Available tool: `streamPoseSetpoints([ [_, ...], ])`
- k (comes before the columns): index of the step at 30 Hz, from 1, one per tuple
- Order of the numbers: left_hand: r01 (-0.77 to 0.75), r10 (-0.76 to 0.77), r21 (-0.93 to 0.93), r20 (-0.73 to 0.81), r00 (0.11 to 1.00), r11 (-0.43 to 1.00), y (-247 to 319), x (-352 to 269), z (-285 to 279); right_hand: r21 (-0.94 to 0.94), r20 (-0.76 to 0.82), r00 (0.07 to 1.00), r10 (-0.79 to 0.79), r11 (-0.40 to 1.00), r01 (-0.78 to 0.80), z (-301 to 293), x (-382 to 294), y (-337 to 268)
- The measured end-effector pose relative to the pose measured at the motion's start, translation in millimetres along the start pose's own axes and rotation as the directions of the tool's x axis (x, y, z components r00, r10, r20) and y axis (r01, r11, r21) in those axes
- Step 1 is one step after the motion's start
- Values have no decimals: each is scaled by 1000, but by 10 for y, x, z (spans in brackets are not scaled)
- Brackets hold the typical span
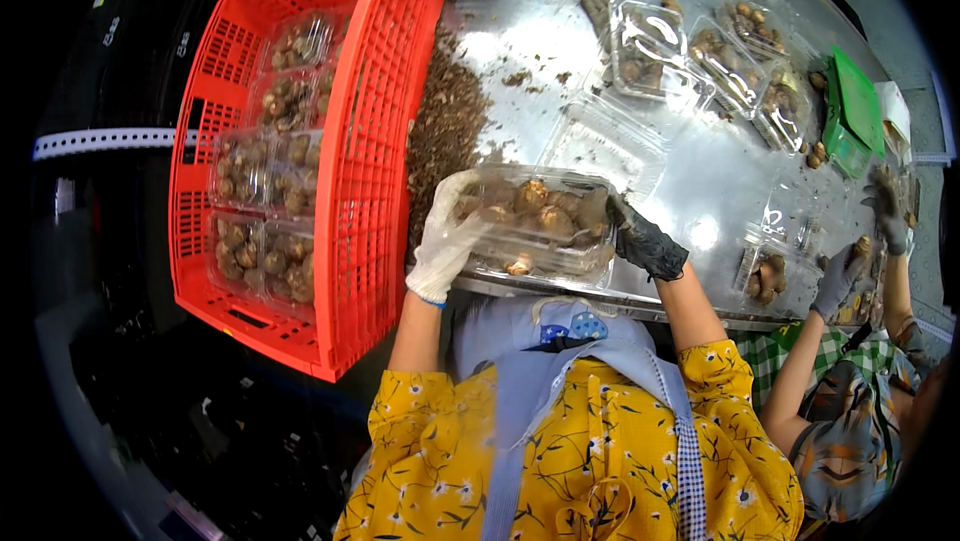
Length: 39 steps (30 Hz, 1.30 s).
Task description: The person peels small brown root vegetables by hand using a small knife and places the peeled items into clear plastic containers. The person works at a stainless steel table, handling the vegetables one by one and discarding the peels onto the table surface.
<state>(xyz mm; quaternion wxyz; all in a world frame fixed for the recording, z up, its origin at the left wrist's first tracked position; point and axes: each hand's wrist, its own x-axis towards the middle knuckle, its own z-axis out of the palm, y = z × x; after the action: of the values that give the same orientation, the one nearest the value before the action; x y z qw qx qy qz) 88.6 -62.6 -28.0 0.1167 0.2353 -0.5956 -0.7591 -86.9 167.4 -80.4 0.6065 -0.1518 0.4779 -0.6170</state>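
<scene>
Between my hands is a transparent plastic clamshell box (547,222) full of brown, round tubers that look like small taro. It is at the near edge of the metal table (697,188). My left hand (450,233), in a white knit glove, grips the box's left end with the thumb over its front. My right hand (646,237), in a black glove, holds its right end; some of those fingers are hidden. Just beyond lies an open clamshell (600,140) with no tubers visible in it.
Left stands a red plastic crate (367,166) holding several filled boxes (289,260). Brown debris (450,113) lies along it. Several filled boxes (649,50) and a loose glove (595,5) lie farther back. At right are a green-lidded container (855,113) and a co-worker's gloved hands (840,282).
</scene>
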Motion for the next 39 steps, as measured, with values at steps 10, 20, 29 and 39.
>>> streamPoseSetpoints([
  [10,-181,213,195,-161,964,964,-382,-94,-100,65,-291,950,-111,989,136,231,-39,286],
  [20,-155,204,179,-300,932,971,-690,-255,-132,-151,-97,993,-69,987,54,402,-153,-73],
  [29,-160,263,339,-286,921,927,-529,-229,-88,-512,-282,910,-303,850,125,553,-420,159],
  [39,43,131,547,-276,952,836,-248,-72,-107,-947,317,794,-519,-221,234,671,-336,-20],
])
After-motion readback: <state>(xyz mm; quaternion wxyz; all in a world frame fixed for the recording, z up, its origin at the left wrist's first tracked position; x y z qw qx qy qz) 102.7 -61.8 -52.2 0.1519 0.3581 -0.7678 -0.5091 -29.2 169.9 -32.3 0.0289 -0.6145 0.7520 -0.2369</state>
